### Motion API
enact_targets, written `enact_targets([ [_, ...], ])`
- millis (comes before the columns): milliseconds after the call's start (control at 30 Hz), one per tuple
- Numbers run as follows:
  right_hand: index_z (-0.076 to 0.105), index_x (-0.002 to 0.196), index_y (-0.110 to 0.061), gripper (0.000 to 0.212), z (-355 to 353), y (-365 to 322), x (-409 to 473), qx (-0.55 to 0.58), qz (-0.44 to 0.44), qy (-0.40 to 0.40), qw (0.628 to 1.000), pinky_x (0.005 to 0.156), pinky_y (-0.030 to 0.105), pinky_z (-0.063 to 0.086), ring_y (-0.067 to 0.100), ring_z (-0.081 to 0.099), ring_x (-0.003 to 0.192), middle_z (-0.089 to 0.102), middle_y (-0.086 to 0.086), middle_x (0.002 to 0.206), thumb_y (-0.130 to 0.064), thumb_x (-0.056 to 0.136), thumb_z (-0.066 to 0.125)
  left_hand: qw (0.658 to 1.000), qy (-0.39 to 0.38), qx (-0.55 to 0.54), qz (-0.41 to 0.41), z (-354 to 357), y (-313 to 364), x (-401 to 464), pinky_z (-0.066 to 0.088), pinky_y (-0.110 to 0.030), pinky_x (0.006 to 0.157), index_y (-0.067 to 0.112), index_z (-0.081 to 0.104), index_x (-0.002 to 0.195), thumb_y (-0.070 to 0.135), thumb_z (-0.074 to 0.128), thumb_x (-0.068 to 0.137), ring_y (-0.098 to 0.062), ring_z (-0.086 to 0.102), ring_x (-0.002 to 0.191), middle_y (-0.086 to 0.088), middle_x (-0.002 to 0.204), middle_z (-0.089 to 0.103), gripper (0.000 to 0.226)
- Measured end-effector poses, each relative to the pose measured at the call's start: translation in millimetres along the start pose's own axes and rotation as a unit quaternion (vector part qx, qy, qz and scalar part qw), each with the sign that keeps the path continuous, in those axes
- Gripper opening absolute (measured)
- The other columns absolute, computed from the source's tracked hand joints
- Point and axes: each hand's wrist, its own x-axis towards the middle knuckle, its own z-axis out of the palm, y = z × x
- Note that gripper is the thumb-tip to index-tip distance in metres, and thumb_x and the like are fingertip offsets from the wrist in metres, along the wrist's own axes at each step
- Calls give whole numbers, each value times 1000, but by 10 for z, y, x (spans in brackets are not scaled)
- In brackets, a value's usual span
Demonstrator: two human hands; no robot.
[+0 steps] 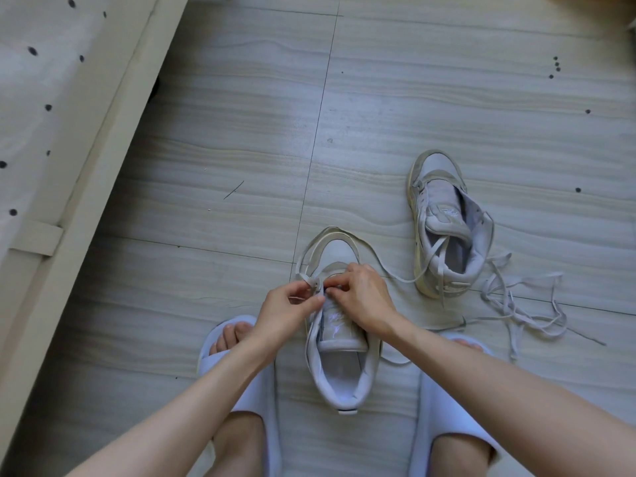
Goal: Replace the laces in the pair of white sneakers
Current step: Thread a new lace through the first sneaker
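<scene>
Between both hands: left hand (287, 306) and right hand (359, 294) pinching lace (311, 256) at near sneaker's (339, 356) lowest eyelets, barely begun; beyond right grip, other sneaker (445, 222) half-laced, loose laces (530, 304) alongside

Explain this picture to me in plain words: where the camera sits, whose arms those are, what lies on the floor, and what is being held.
There is no machine here. The single picture comes from a camera worn on a person's head, looking forward and down, so the two bare arms reaching in from the bottom are that person's own.

Between the feet, which are in pale slippers, stands a white high-top sneaker on the grey wood-patterned floor. The left hand and the right hand both pinch a flat white lace near the lowest eyelets; the lace loops round the toe.

The second white sneaker sits further off to the right, only loosely laced. Beside it lies a tangled heap of loose white laces. Along the left edge runs a pale bed frame.
</scene>
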Motion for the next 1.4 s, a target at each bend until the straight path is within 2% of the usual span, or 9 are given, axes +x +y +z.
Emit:
enact_targets([
  [267, 69, 110, -29, 25, -5, 8, -19, -5, -9, 2, 1000, 74, 20, 26, 20, 47, 104, 52, -2, 90, -25, 91, 54, 991, 118, 55, -19, 89, 26, 154, 49, -33, 75, 18, 64, 66, 12, 69, 79, -16, 58, 70, -3, 69, 65, 15],
  [433, 70, 107, -30, 24, 2, 11, -25, -4, -15, 12, 1000, 73, 22, 25, 23, 47, 102, 50, -1, 87, -23, 90, 55, 989, 117, 87, -22, 92, 64, 266, 42, -27, 70, 13, 64, 66, 17, 70, 81, -15, 51, 68, 1, 64, 59, 16],
  [567, 70, 109, -31, 25, 6, 3, -16, -13, -19, 10, 1000, 73, 24, 28, 22, 47, 102, 47, -2, 86, -24, 91, 54, 992, 112, 49, -16, 98, 89, 206, 47, -31, 74, 15, 67, 64, 12, 70, 80, -14, 55, 69, 1, 64, 63, 17],
  [767, 73, 100, -30, 23, -9, -16, 12, -16, -12, 4, 1000, 74, 27, 38, 23, 53, 99, 50, -7, 75, -21, 87, 57, 999, 27, 38, -1, 74, 99, -34, 47, -25, 82, 11, 67, 106, 6, 64, 84, -12, 55, 83, -8, 103, 58, 23],
  [900, 72, 95, -27, 19, -35, -94, 45, -49, 24, 9, 998, 74, 29, 42, 25, 57, 102, 68, 2, 98, -21, 83, 58, 994, 2, 109, 16, 59, 146, -95, 45, -19, 85, 13, 61, 115, 6, 67, 80, -13, 56, 96, -5, 114, 54, 36],
  [1000, 70, 91, -25, 18, -41, -167, 60, -86, 45, 15, 995, 68, 28, 38, 27, 59, 100, 69, 4, 99, -20, 81, 56, 993, -5, 119, 20, 14, 183, -103, 49, -28, 85, 24, 66, 97, 1, 59, 79, -16, 62, 93, -5, 103, 66, 29],
  [1067, 69, 91, -23, 18, -34, -198, 64, -101, 43, 14, 994, 70, 30, 41, 29, 59, 99, 68, 6, 100, -20, 83, 53, 991, -5, 130, 17, -3, 196, -102, 49, -31, 86, 20, 68, 99, 1, 56, 79, -19, 63, 94, -4, 98, 68, 30],
  [1233, 61, 100, -9, 20, -73, -213, 43, -163, 3, -25, 986, 72, 33, 41, 33, 54, 103, 62, 12, 108, -15, 88, 47, 986, 28, 162, 38, 22, 188, -98, 43, -19, 70, 18, 68, 100, 0, 55, 79, -14, 60, 79, -1, 88, 67, 30],
  [1400, 63, 85, -6, 18, -296, -114, -51, -19, 86, -65, 994, 71, 33, 45, 28, 59, 85, 66, 10, 86, -12, 85, 47, 987, 40, 156, 22, 25, 190, -67, 42, -22, 69, 23, 63, 92, 0, 56, 80, -15, 56, 74, 2, 79, 60, 27],
])
